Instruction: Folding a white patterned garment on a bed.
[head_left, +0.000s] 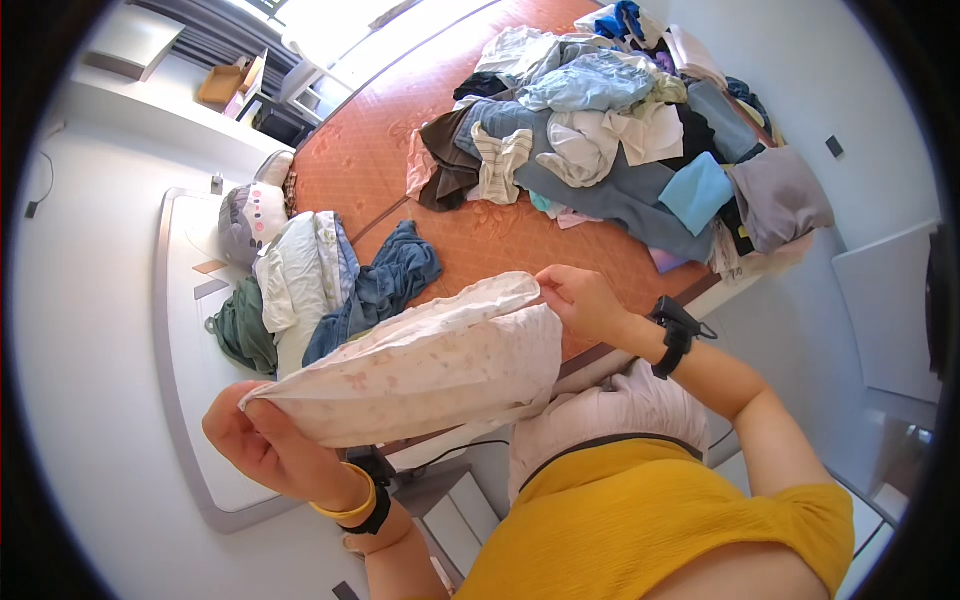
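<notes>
A pale garment or cloth (442, 367) with a faint pinkish print hangs stretched between my two hands, in front of my body. My left hand (274, 442) pinches one end of it between thumb and fingers. At the other end, my right hand (581, 300) grips the upper edge with its fingertips. The fabric is folded over, with a loose layer along its top. It hangs above the near edge of the bed mat (495, 240), which is orange-brown with a line pattern. What kind of garment it is cannot be told.
A large heap of mixed clothes (592, 142) covers the far right of the mat. Blue jeans (382, 281), a white pillow (300, 255), a dark green garment (244, 326) and a grey-and-white plush toy (251, 217) lie at the left. A framed whiteboard (225, 435) stands beside them.
</notes>
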